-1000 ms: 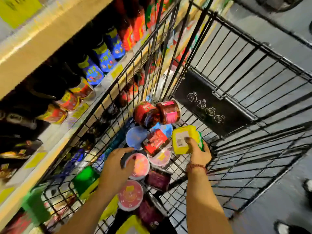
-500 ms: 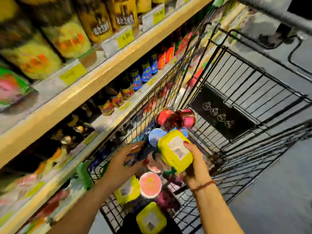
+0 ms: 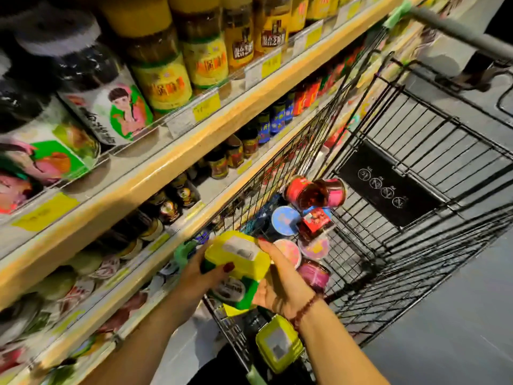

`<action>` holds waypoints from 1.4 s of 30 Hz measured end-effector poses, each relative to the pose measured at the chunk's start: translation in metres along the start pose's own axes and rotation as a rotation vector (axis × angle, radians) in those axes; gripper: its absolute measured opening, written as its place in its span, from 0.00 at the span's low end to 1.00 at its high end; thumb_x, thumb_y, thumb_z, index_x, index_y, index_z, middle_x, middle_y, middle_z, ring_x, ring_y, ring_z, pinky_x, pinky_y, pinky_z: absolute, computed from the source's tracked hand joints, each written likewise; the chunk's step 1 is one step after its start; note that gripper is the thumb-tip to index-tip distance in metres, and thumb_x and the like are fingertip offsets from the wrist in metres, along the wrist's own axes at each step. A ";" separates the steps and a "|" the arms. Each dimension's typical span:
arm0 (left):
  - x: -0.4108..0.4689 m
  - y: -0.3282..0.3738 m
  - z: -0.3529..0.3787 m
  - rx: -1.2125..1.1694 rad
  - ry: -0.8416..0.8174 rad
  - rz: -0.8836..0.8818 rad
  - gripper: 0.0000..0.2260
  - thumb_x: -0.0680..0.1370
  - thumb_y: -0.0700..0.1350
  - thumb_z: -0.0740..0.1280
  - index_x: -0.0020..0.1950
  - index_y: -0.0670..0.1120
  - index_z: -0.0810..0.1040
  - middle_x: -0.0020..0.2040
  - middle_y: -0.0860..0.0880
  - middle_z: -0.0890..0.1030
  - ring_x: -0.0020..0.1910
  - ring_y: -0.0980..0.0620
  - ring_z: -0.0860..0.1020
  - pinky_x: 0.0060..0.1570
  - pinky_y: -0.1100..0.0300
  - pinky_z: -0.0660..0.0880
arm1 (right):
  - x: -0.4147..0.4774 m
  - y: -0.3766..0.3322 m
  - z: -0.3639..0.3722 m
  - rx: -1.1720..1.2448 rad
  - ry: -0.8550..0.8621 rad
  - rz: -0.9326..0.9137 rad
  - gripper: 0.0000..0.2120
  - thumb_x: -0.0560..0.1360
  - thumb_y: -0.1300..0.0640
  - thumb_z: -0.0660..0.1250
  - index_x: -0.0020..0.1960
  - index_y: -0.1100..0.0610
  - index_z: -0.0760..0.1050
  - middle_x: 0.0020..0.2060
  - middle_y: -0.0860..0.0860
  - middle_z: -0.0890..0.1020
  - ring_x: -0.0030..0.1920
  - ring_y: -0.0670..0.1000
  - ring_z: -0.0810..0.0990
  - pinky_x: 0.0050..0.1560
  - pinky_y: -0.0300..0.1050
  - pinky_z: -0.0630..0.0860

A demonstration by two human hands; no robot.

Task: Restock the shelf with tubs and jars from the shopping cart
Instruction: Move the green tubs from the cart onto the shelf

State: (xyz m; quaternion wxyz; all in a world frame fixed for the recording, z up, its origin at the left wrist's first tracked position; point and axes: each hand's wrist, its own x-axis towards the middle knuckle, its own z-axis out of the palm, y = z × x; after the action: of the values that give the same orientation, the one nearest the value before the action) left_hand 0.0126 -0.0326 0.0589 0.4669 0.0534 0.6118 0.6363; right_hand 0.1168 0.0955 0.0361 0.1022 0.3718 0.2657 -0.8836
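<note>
Left hand [image 3: 198,276], right hand [image 3: 280,291] grip yellow tub [image 3: 238,255] above cart [image 3: 402,207].

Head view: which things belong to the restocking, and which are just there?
Job: yellow-lidded tub, left hand, right hand, shopping cart, red jars, shelf.
Just there: yellow-labelled jars, price tag, black cart sign.

Both bare forearms are reaching forward and converging. I'm gripping the yellow tub [image 3: 238,254] from the left with my left hand [image 3: 198,276], thumb lying across it. My right hand [image 3: 280,287] is cupping the opposite side, fingers stretching upward.
</note>
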 end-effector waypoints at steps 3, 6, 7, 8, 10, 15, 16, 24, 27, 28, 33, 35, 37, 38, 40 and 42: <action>0.003 -0.005 -0.010 -0.101 0.112 -0.003 0.20 0.61 0.42 0.78 0.46 0.51 0.73 0.31 0.57 0.83 0.34 0.56 0.82 0.30 0.63 0.78 | 0.011 -0.001 0.005 -0.080 0.014 0.001 0.39 0.63 0.34 0.73 0.65 0.58 0.76 0.53 0.59 0.83 0.49 0.59 0.84 0.48 0.55 0.82; 0.000 -0.011 -0.024 -0.190 0.249 -0.020 0.17 0.65 0.40 0.75 0.50 0.46 0.75 0.37 0.51 0.84 0.35 0.51 0.83 0.31 0.57 0.78 | 0.025 0.002 -0.002 -0.211 0.140 -0.029 0.37 0.62 0.36 0.74 0.60 0.64 0.78 0.43 0.60 0.83 0.37 0.55 0.84 0.35 0.44 0.81; -0.002 -0.012 -0.029 -0.196 0.281 -0.006 0.25 0.59 0.45 0.79 0.52 0.46 0.76 0.39 0.50 0.85 0.37 0.49 0.83 0.32 0.56 0.78 | 0.028 0.004 -0.008 -0.198 0.174 -0.078 0.29 0.67 0.42 0.73 0.56 0.64 0.78 0.40 0.59 0.84 0.34 0.53 0.83 0.32 0.41 0.79; -0.006 -0.012 -0.034 -0.194 0.319 -0.007 0.30 0.53 0.50 0.81 0.53 0.47 0.77 0.40 0.49 0.84 0.37 0.49 0.83 0.30 0.57 0.78 | 0.030 0.007 -0.015 -0.152 0.210 -0.140 0.20 0.72 0.50 0.71 0.54 0.65 0.77 0.37 0.57 0.84 0.32 0.51 0.83 0.30 0.39 0.78; -0.012 -0.018 -0.047 -0.206 0.408 -0.004 0.31 0.52 0.55 0.80 0.51 0.49 0.77 0.40 0.46 0.83 0.32 0.51 0.83 0.25 0.60 0.76 | 0.032 0.010 -0.032 -0.056 0.273 -0.191 0.13 0.73 0.60 0.68 0.53 0.68 0.76 0.35 0.56 0.84 0.31 0.51 0.83 0.30 0.39 0.77; -0.029 -0.045 -0.079 -0.304 0.601 -0.017 0.08 0.73 0.42 0.68 0.50 0.50 0.75 0.37 0.47 0.83 0.31 0.49 0.82 0.24 0.59 0.77 | 0.047 0.027 -0.063 -0.075 0.261 -0.141 0.11 0.69 0.55 0.73 0.46 0.60 0.75 0.28 0.52 0.81 0.24 0.49 0.77 0.25 0.37 0.68; -0.032 -0.049 -0.079 -0.331 0.637 -0.008 0.04 0.77 0.41 0.64 0.49 0.50 0.75 0.32 0.50 0.83 0.29 0.51 0.82 0.23 0.60 0.77 | 0.051 0.030 -0.067 -0.113 0.271 -0.118 0.13 0.69 0.55 0.74 0.48 0.60 0.75 0.28 0.52 0.81 0.26 0.50 0.77 0.25 0.37 0.67; -0.053 -0.094 -0.074 -0.502 0.834 -0.041 0.09 0.79 0.45 0.60 0.56 0.45 0.76 0.36 0.51 0.84 0.32 0.53 0.83 0.28 0.63 0.78 | 0.128 0.063 -0.125 -0.605 0.349 -0.046 0.22 0.59 0.40 0.80 0.50 0.47 0.83 0.50 0.50 0.84 0.55 0.55 0.81 0.55 0.53 0.79; -0.054 -0.104 -0.070 -0.510 0.884 -0.031 0.14 0.78 0.44 0.61 0.62 0.43 0.74 0.37 0.51 0.85 0.34 0.53 0.83 0.31 0.63 0.79 | 0.117 0.048 -0.097 -0.764 0.319 -0.008 0.24 0.70 0.52 0.75 0.65 0.50 0.75 0.54 0.52 0.80 0.54 0.52 0.78 0.50 0.38 0.71; -0.055 -0.107 -0.068 -0.501 0.894 -0.040 0.13 0.78 0.44 0.60 0.60 0.44 0.76 0.37 0.50 0.85 0.34 0.53 0.83 0.31 0.63 0.79 | 0.123 0.046 -0.097 -0.777 0.355 0.008 0.26 0.73 0.54 0.72 0.69 0.53 0.71 0.58 0.53 0.78 0.58 0.52 0.76 0.46 0.33 0.65; -0.055 -0.108 -0.059 -0.479 0.897 -0.026 0.22 0.80 0.43 0.56 0.33 0.54 0.85 0.34 0.52 0.84 0.32 0.55 0.82 0.30 0.66 0.77 | 0.151 0.067 -0.091 -0.899 0.373 0.048 0.45 0.55 0.23 0.69 0.67 0.42 0.69 0.54 0.51 0.77 0.57 0.57 0.77 0.59 0.50 0.69; -0.055 -0.106 -0.057 -0.480 0.915 -0.018 0.25 0.80 0.43 0.54 0.30 0.54 0.84 0.32 0.53 0.83 0.30 0.56 0.82 0.29 0.67 0.77 | 0.170 0.076 -0.105 -0.963 0.350 0.048 0.41 0.55 0.26 0.72 0.60 0.48 0.73 0.50 0.52 0.80 0.52 0.57 0.79 0.59 0.57 0.73; -0.055 -0.107 -0.057 -0.476 0.910 -0.009 0.26 0.81 0.43 0.53 0.31 0.55 0.84 0.32 0.53 0.83 0.30 0.56 0.82 0.29 0.67 0.77 | 0.171 0.068 -0.096 -1.063 0.313 0.096 0.26 0.65 0.41 0.76 0.57 0.51 0.73 0.49 0.53 0.80 0.51 0.57 0.79 0.55 0.54 0.76; -0.056 -0.107 -0.057 -0.473 0.905 -0.004 0.26 0.81 0.43 0.53 0.32 0.55 0.84 0.33 0.53 0.84 0.31 0.56 0.82 0.29 0.67 0.77 | 0.174 0.065 -0.096 -1.104 0.288 0.113 0.24 0.67 0.45 0.76 0.58 0.50 0.73 0.48 0.52 0.80 0.49 0.55 0.79 0.53 0.50 0.77; -0.059 -0.107 -0.056 -0.470 0.898 0.001 0.26 0.81 0.43 0.52 0.33 0.55 0.84 0.34 0.53 0.84 0.32 0.55 0.82 0.30 0.66 0.78 | 0.180 0.065 -0.097 -1.187 0.262 0.137 0.26 0.66 0.44 0.77 0.59 0.49 0.72 0.49 0.51 0.80 0.48 0.54 0.79 0.50 0.49 0.77; -0.062 -0.109 -0.056 -0.469 0.896 -0.007 0.26 0.81 0.43 0.51 0.34 0.56 0.85 0.35 0.52 0.84 0.33 0.55 0.83 0.31 0.65 0.78 | 0.183 0.069 -0.101 -1.242 0.265 0.132 0.25 0.66 0.43 0.76 0.59 0.47 0.73 0.50 0.51 0.81 0.51 0.55 0.80 0.53 0.53 0.78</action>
State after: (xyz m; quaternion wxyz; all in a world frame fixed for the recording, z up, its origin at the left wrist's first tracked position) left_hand 0.0690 -0.1339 -0.0137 0.1602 -0.3332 0.5929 0.7154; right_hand 0.0750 0.0955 -0.1801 0.3193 0.3649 0.7152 -0.5033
